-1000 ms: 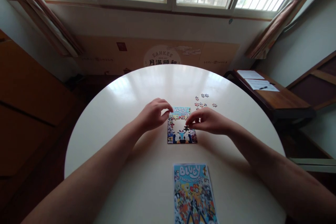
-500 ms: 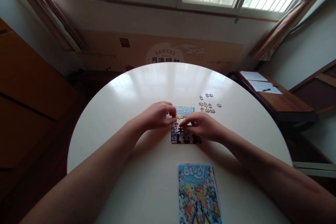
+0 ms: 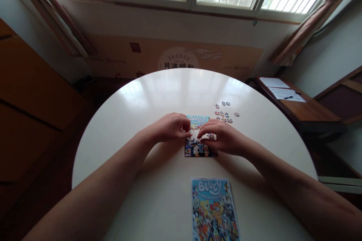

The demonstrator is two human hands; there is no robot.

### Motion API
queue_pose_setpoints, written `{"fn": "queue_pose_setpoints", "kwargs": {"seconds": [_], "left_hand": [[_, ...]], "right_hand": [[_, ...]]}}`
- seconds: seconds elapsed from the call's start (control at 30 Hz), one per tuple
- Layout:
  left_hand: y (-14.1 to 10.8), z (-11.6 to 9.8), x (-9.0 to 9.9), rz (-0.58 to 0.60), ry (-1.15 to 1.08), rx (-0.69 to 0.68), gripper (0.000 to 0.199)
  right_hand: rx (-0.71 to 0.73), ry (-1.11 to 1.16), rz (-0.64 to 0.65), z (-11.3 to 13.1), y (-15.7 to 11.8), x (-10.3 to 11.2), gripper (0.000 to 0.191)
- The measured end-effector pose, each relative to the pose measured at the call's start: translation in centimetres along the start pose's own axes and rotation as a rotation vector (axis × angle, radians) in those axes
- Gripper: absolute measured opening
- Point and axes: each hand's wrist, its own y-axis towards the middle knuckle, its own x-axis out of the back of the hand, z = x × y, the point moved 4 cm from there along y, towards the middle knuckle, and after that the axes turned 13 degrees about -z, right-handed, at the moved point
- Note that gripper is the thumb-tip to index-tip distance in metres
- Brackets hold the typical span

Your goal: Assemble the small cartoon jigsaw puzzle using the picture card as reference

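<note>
A partly assembled jigsaw puzzle (image 3: pixel 201 150) lies on the white table, its blue top strip lettered "BLUEY". A bare gap shows in its middle. At its left edge is my left hand (image 3: pixel 173 127), fingers curled and thumb apart from them; I see nothing held there. My right hand (image 3: pixel 223 135) hovers over the puzzle's right side, thumb and forefinger spread around the gap, nothing between them. It hides part of the right side. Several loose puzzle pieces (image 3: pixel 222 114) lie beyond it. Closer to me is a picture sheet (image 3: pixel 213 211) with the same lettering.
The round white table (image 3: pixel 113 139) fills the middle of the view. To its right stands a wooden desk (image 3: pixel 316 109) with papers (image 3: pixel 287 94) and a pen on it. Windows and a cardboard panel (image 3: pixel 107 54) are at the back.
My right thumb and forefinger have parted and lifted a little from the puzzle's middle. A dark piece that was at their tips now sits in the lower part. My left hand stays nearly still.
</note>
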Motion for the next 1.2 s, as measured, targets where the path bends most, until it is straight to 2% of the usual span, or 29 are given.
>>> {"fn": "queue_pose_setpoints", "kwargs": {"seconds": [0.17, 0.33, 0.9, 1.0, 1.2], "left_hand": [[0.0, 0.2, -0.3, 0.024, 0.004, 0.004, 0.007], [0.0, 0.4, -0.4, 0.026, 0.002, 0.002, 0.008], [0.0, 0.3, -0.5, 0.033, 0.023, 0.022, 0.007], [0.0, 0.3, -0.4, 0.036, 0.016, 0.021, 0.009], [0.0, -0.6, 0.0, 0.046, 0.050, 0.027, 0.016]], "right_hand": [[0.064, -0.058, 0.040, 0.9, 0.0, -0.8, 0.011], [0.056, -0.079, 0.018, 0.7, -0.1, -1.3, 0.011], [0.121, -0.061, 0.058, 1.2, 0.0, -1.7, 0.017], [0.108, -0.045, 0.051, 1.2, 0.0, -1.2, 0.014], [0.007, -0.063, -0.089, -0.2, -0.2, 1.6, 0.014]]}}
